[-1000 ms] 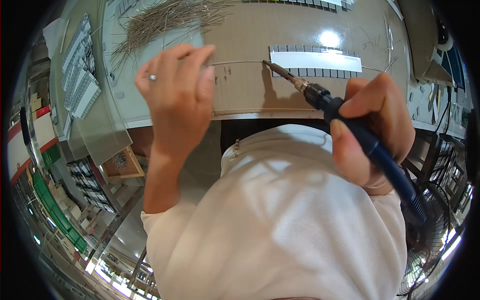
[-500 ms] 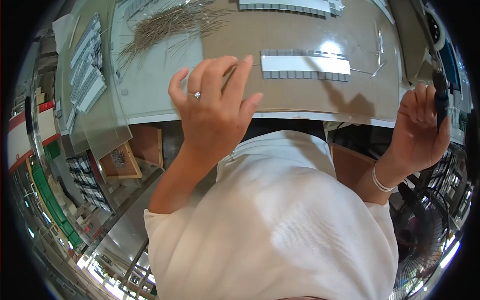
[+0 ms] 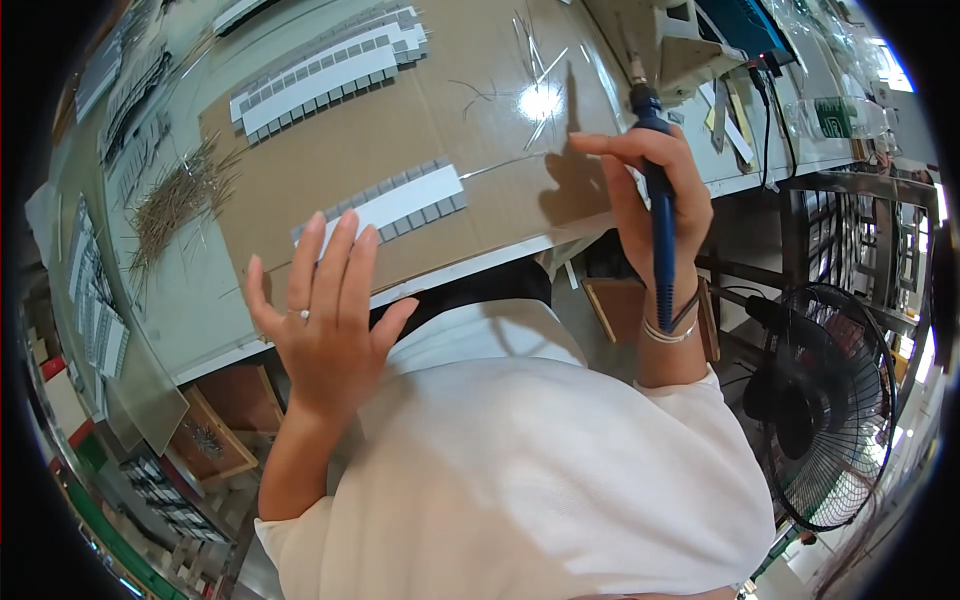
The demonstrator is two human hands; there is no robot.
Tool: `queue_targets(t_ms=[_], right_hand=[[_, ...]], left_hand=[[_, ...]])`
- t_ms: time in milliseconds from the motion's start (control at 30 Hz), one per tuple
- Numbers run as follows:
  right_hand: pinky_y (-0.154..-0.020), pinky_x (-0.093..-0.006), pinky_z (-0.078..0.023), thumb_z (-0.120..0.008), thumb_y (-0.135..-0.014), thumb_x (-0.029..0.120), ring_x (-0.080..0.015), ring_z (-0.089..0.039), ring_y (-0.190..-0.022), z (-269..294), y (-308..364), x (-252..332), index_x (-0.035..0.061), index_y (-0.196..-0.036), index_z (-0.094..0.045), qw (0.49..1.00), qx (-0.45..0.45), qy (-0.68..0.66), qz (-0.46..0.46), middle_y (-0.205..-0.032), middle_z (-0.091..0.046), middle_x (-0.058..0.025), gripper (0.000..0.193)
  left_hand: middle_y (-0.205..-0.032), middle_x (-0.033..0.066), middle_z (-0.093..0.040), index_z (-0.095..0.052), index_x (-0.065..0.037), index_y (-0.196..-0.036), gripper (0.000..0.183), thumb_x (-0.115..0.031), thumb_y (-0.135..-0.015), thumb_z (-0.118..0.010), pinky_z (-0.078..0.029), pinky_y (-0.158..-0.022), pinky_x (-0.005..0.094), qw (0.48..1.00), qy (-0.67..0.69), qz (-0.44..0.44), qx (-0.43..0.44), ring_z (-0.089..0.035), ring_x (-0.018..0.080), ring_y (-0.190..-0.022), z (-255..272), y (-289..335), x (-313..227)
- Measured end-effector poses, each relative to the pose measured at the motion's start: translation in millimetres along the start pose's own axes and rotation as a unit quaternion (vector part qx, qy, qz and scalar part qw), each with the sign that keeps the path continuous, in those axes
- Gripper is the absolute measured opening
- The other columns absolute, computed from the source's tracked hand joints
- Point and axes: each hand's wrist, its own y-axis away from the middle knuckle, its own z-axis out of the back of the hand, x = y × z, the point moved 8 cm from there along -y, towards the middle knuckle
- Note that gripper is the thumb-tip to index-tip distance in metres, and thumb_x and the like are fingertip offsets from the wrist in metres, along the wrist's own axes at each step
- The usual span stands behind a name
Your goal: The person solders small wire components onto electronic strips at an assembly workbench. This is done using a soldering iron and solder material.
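Right grip (image 3: 688,190): clamped on one blue soldering iron (image 3: 661,230). Left grip (image 3: 328,335): fingers apart, obscuring one end of a white-and-grey strip (image 3: 408,203) that lay on brown board (image 3: 290,185); contact could not be told. Beyond lay stacked strips (image 3: 330,72); leftward, a wire bundle (image 3: 178,205); rightward, loose wires (image 3: 534,62).

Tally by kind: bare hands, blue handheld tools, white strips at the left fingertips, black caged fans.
Left hand and right hand: 2
Blue pen-shaped soldering iron: 1
Long white strip with grey edging: 1
Black caged fan: 1
Total: 5
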Motion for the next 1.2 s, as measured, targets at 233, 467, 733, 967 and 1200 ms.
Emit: queue_targets(t_ms=[233,467,733,967,1200], right_hand=[[-0.077,-0.0273,-0.046,-0.062,-0.085,-0.01,-0.0183,-0.058,-0.08,-32,-21,-11,0.0038,-0.103,-0.06,0.998,0.066,0.007,0.006,-0.094,-0.075,-0.006,0.023],[-0.087,-0.0315,-0.048,-0.056,-0.088,-0.013,-0.0223,-0.069,-0.091,-35,-17,-10,-0.0004,-0.108,-0.058,0.998,0.064,-0.005,-0.005,-0.098,-0.072,-0.0132,0.024],[-0.07,-0.0314,-0.048,-0.06,-0.079,-0.013,-0.026,-0.058,-0.081,-31,-16,-7,0.0038,-0.106,-0.068,0.996,0.062,0.012,-0.057,-0.092,-0.067,-0.0072,0.034],[-0.073,-0.0336,-0.048,-0.062,-0.079,-0.011,-0.0283,-0.059,-0.081,-37,-24,-1,0.0045,-0.11,-0.066,0.998,0.064,0.024,-0.003,-0.099,-0.07,-0.0083,0.035],[-0.072,-0.0337,-0.048,-0.061,-0.079,-0.012,-0.0277,-0.058,-0.079,-31,-13,-9,0.0047,-0.105,-0.066,0.998,0.034,0.025,-0.041,-0.091,-0.068,-0.0075,0.032]], left_hand=[[-0.104,-0.0034,-0.06,-0.068,-0.019,-0.102,0.023,-0.031,-0.083,-0.074,-0.029,-0.105,0.0616,0.989,-0.024,-0.084,-0.116,-0.058,0.0178,-0.107,20,7,4],[-0.093,-0.004,-0.062,-0.068,-0.017,-0.094,0.018,-0.013,-0.077,-0.072,-0.03,-0.103,0.0633,0.989,0.022,-0.114,-0.093,-0.063,0.0199,-0.096,53,-2,18],[-0.087,-0.0054,-0.065,-0.07,-0.018,-0.084,0.008,-0.016,-0.078,-0.075,-0.026,-0.109,0.0514,0.951,-0.06,-0.144,-0.269,-0.062,0.0181,-0.094,67,-171,127],[-0.089,-0.0084,-0.065,-0.07,-0.021,-0.084,0.008,-0.023,-0.079,-0.076,-0.028,-0.106,0.0545,0.935,-0.154,-0.167,-0.273,-0.061,0.0151,-0.097,20,-220,167],[-0.102,-0.0001,-0.065,-0.071,-0.014,-0.101,0.033,-0.031,-0.074,-0.08,-0.027,-0.108,0.0522,0.987,0.051,-0.129,-0.084,-0.059,0.022,-0.104,16,-160,99]])
